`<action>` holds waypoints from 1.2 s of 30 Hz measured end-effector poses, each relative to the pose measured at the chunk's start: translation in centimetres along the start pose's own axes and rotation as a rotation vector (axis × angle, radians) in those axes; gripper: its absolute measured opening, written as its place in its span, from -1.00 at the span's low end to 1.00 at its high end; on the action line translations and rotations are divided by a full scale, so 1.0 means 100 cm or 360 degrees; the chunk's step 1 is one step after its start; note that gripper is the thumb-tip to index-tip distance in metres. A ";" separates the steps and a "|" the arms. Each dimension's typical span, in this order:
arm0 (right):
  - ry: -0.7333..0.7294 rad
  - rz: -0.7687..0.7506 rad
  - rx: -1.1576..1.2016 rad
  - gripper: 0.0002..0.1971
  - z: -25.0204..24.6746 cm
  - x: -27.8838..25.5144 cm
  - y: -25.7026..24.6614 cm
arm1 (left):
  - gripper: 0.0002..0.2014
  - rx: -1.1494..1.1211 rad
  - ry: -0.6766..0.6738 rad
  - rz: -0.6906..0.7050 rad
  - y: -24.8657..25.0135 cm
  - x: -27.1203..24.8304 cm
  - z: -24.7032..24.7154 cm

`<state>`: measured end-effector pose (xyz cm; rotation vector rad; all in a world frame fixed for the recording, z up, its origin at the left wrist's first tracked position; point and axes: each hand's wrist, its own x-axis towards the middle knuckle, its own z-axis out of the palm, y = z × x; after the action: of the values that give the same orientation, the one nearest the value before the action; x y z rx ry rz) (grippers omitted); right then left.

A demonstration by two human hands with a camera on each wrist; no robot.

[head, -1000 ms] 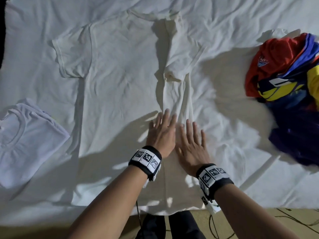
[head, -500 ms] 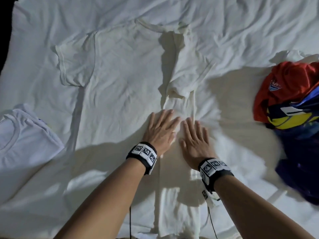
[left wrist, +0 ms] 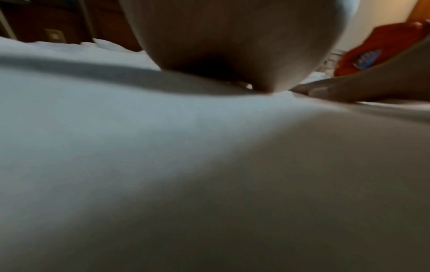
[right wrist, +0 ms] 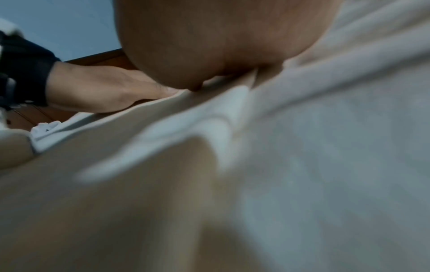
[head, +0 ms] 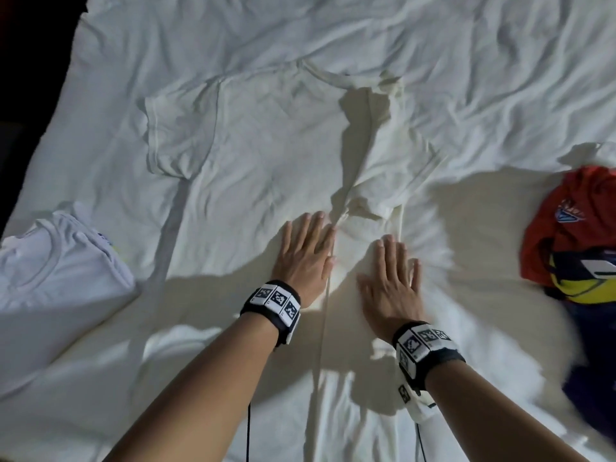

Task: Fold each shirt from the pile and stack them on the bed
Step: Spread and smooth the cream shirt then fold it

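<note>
Both flat, straight-fingered hands, left hand (head: 305, 258) and right hand (head: 390, 281), are pressing the limp cream cotton T-shirt (head: 266, 155) spreading beyond their fingertips, which is probably light, easily wrinkling, and best pinched at hem corners.

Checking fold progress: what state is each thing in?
Cream shirt: spread flat, right side folded in.
Left hand: flat, pressing the shirt.
Right hand: flat, pressing the folded part.
White shirt: folded, at left.
Pile: crumpled, unfolded, at right.
Bed: sheet wrinkled.
</note>
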<state>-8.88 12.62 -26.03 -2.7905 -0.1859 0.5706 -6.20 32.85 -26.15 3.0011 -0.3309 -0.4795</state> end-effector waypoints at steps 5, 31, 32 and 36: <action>0.0279 0.0061 0.0080 -0.41 -0.031 0.016 -0.034 | -0.35 -0.0315 0.0064 -0.0321 -0.040 -0.002 -0.028; 0.0001 -0.0250 -0.0086 -0.50 -0.104 0.335 -0.319 | -0.72 -0.0861 0.0137 -0.1343 -0.220 0.023 -0.071; -0.0021 -0.0242 -0.0065 -0.47 -0.103 0.341 -0.321 | -0.73 -0.0863 0.0147 -0.1342 -0.220 0.024 -0.070; -0.0080 -0.0209 0.0042 -0.56 -0.101 0.355 -0.325 | -0.74 -0.0862 0.0182 -0.1352 -0.216 0.024 -0.066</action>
<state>25.40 47.44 -20.23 -2.7149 -0.3667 0.6065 2.43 53.68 -23.18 2.4692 0.9541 -0.3526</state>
